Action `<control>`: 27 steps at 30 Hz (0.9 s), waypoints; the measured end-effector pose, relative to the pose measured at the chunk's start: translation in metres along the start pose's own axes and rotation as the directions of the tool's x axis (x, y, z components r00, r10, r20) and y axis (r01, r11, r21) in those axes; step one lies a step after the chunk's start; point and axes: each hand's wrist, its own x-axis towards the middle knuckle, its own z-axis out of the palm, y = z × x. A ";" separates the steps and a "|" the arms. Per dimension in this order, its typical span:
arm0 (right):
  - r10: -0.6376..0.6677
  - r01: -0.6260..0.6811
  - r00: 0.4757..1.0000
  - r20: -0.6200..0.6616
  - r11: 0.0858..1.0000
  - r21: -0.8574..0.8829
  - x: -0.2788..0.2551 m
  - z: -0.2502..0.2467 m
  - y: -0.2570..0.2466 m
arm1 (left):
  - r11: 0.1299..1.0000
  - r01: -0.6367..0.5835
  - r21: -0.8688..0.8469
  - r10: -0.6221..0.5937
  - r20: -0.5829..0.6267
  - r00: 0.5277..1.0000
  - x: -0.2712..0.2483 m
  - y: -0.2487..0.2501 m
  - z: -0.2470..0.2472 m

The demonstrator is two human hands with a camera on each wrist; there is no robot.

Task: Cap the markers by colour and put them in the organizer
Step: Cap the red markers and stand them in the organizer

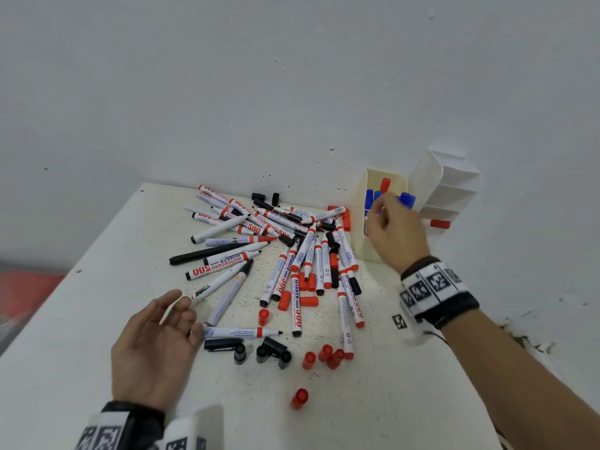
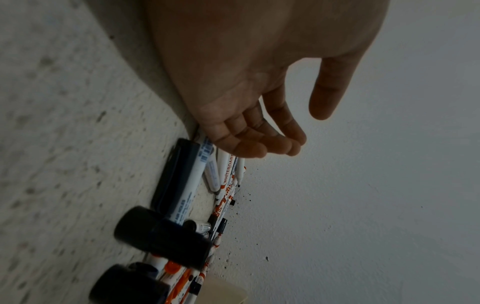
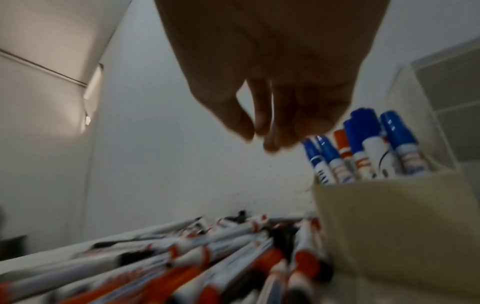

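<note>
A loose pile of uncapped red and black markers (image 1: pixel 279 254) lies across the white table (image 1: pixel 81 319). Red caps (image 1: pixel 324 354) and black caps (image 1: pixel 269 350) are scattered near its front. A cream organizer bin (image 1: pixel 365 241) stands against the wall at the right, holding several blue-capped markers (image 3: pixel 363 133) and one red-capped marker (image 1: pixel 385 184). My right hand (image 1: pixel 386 209) hovers over the bin's rim with fingers hanging loose and empty (image 3: pixel 262 133). My left hand (image 1: pixel 181 313) lies open at the pile's near-left edge, its fingertips (image 2: pixel 249 151) by a white marker (image 1: pixel 240 332).
A white tiered holder (image 1: pixel 448 190) stands right of the bin, with a red cap (image 1: pixel 440 224) in its lowest tier. One red cap (image 1: pixel 299 398) lies alone near the front. The wall runs right behind the pile. The table's left edge drops off beside a red object (image 1: pixel 26 287).
</note>
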 end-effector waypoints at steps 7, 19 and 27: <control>0.185 -0.053 0.771 0.610 0.972 -0.228 -0.064 0.030 0.018 | 1.000 0.005 0.012 -0.005 -0.004 1.000 -0.003 0.001 0.004; 0.219 -0.308 0.862 0.456 0.943 0.129 -0.092 -0.012 -0.003 | 0.754 -0.144 0.641 -0.040 0.263 0.964 0.006 0.023 0.047; 0.238 -0.529 0.840 0.488 0.559 0.638 -0.150 -0.026 -0.061 | -0.406 -0.484 0.775 -0.518 0.241 0.821 0.052 0.007 0.097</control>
